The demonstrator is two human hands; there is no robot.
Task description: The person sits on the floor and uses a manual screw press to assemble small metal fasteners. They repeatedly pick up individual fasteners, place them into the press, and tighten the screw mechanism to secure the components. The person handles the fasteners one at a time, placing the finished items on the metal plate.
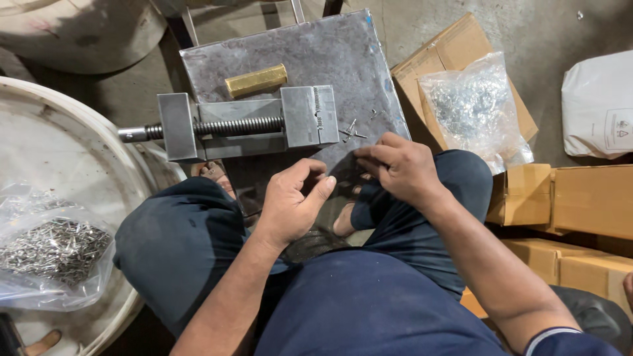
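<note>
Knees frame the steel bench [343, 46]. Right hand [402, 168] pinches together near loose pins [353, 130] at one o'clock; left hand [293, 204] curls empty. Pins could roll off the bench edge.

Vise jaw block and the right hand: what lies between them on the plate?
Head view: a few small loose metal pins lie on the steel plate between the vise and the right hand.

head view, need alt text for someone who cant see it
A seated person's left hand and right hand hover at the near edge of a steel plate bearing a small metal vise, a brass block and a few loose pins. Bags of small metal parts lie at both sides, with cardboard boxes on the right.
</note>
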